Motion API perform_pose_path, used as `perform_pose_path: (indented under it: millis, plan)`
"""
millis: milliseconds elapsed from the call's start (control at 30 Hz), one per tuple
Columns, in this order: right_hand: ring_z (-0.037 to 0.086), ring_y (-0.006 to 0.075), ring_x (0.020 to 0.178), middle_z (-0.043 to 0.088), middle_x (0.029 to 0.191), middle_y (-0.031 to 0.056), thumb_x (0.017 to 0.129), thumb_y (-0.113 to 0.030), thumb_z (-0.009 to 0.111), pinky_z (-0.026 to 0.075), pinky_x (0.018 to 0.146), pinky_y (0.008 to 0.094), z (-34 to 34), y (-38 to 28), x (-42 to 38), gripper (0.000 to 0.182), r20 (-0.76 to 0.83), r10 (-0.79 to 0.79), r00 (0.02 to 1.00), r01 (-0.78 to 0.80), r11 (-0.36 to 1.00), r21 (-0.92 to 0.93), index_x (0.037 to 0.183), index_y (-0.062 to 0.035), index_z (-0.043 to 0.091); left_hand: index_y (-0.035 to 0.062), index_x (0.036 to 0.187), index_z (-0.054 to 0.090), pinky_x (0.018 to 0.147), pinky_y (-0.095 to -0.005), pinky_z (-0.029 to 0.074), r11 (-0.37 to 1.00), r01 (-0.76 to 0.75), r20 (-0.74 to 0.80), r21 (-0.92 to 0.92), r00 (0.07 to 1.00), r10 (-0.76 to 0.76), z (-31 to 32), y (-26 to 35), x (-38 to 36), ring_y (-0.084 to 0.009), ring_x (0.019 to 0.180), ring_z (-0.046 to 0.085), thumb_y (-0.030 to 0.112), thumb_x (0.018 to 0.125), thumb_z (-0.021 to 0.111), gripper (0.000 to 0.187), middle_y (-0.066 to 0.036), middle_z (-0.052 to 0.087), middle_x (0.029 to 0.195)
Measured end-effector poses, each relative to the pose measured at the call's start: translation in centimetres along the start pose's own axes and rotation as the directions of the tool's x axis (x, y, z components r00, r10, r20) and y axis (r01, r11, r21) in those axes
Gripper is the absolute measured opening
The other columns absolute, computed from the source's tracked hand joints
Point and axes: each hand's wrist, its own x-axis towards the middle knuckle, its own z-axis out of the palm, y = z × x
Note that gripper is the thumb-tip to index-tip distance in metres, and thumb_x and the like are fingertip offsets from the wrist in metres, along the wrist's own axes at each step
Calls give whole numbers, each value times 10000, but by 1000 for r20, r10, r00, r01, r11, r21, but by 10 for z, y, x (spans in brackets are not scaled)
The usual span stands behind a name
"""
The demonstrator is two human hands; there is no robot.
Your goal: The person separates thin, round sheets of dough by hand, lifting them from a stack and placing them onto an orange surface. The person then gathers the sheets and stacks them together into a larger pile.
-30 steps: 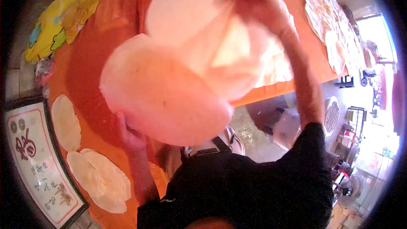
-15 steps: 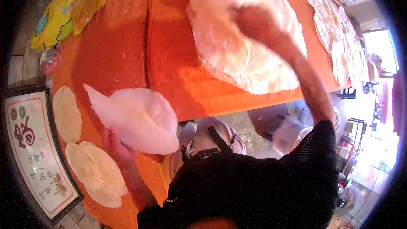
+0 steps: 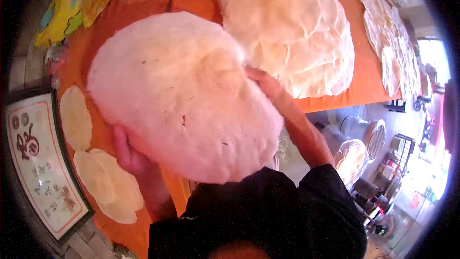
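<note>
A large, round, pale flatbread [image 3: 177,91] with a few small brown marks is held up, spread broad, over the orange-covered table. At its lower left edge my left hand [image 3: 132,156] grips it, with part of the fingers hidden beneath. My right hand [image 3: 266,84] holds the upper right edge, its fingertips against the rim. Just beyond that hand lies a thick pile of similar flatbreads [image 3: 297,33]. Beside my left hand, smaller flat rounds [image 3: 108,182] overlap on the table.
An orange cover [image 3: 330,103] lies over the table. Another flatbread [image 3: 76,117] rests near the left edge, beside a framed sign [image 3: 43,168]. Yellow cloth [image 3: 79,7] lies at upper left. More flatbreads [image 3: 385,33] spread at far right; a fan [image 3: 373,139] stands below.
The flatbread in my left hand, earlier folded over, is now opened out and raised. My right hand has come from the pile to its right edge.
</note>
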Motion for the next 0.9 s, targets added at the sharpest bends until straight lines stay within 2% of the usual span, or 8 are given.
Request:
perform_pose_path:
  millis: [100,233,433,667,733,833,867,900]
  plan:
    - [601,203,1027,647,1150,83,911,-347,632,467,928,328,-59,-19,20,476,-88,-79,993,42,931,-363,1243,-13,565,50,1381,445,1084,-454,336,979,176,-133,-101,973,-189,-89,-24,4,-294,1283,446,311,1012,408,453,-144,503,1373]
    - [612,226,1017,641,1165,102,903,-350,646,482,917,333,-178,-103,43,470,-92,-438,894,93,382,-919,1225,-14,582,20,1139,590,874,-378,514,775,375,-65,509,915,-399,-118,-35,6,-215,1064,609,196,981,527,245,-67,627,1158]
    - [629,259,1001,632,1189,130,892,-355,667,505,900,341,-339,-207,59,462,-153,-602,784,-331,-198,-923,1198,-15,607,38,1177,564,821,-317,531,324,138,-168,936,983,67,-238,-19,-14,-184,974,638,169,934,611,280,-79,638,1057]
    - [645,289,994,625,1203,165,875,-377,692,526,882,340,-292,-201,34,478,40,-751,660,-342,-348,-873,1173,-9,629,51,1133,595,770,-457,510,-530,381,37,758,785,618,-388,34,-61,-326,915,594,169,751,676,408,-140,619,935]
    - [626,266,1057,620,1217,161,875,-338,704,518,890,326,-233,-162,40,492,222,-732,644,-247,-473,-846,1223,-7,595,48,1107,611,773,-457,510,-582,368,-3,725,847,532,-392,40,-66,-340,915,597,163,756,659,373,-140,621,941]
    - [620,251,1049,634,1169,169,872,-56,673,502,920,329,-125,-78,47,288,160,-580,799,286,132,-949,1144,31,631,29,1028,632,761,-468,503,-466,516,-283,718,829,482,-381,63,-67,-362,876,610,166,770,634,292,-175,629,920]
    - [594,214,1082,598,1253,117,851,-42,690,511,896,308,-125,-48,61,395,415,-507,755,383,-172,-908,1232,-14,587,20,995,638,755,-474,499,-394,592,-402,703,788,466,-378,73,-64,-369,856,615,169,776,625,265,-193,633,908]
    - [602,208,1057,597,1246,122,874,-42,656,518,885,308,-78,-26,54,382,353,-447,822,394,-1,-919,1246,-18,573,12,962,637,735,-477,494,-301,573,-412,762,788,457,-385,83,-67,-375,824,619,168,782,616,239,-208,632,874]
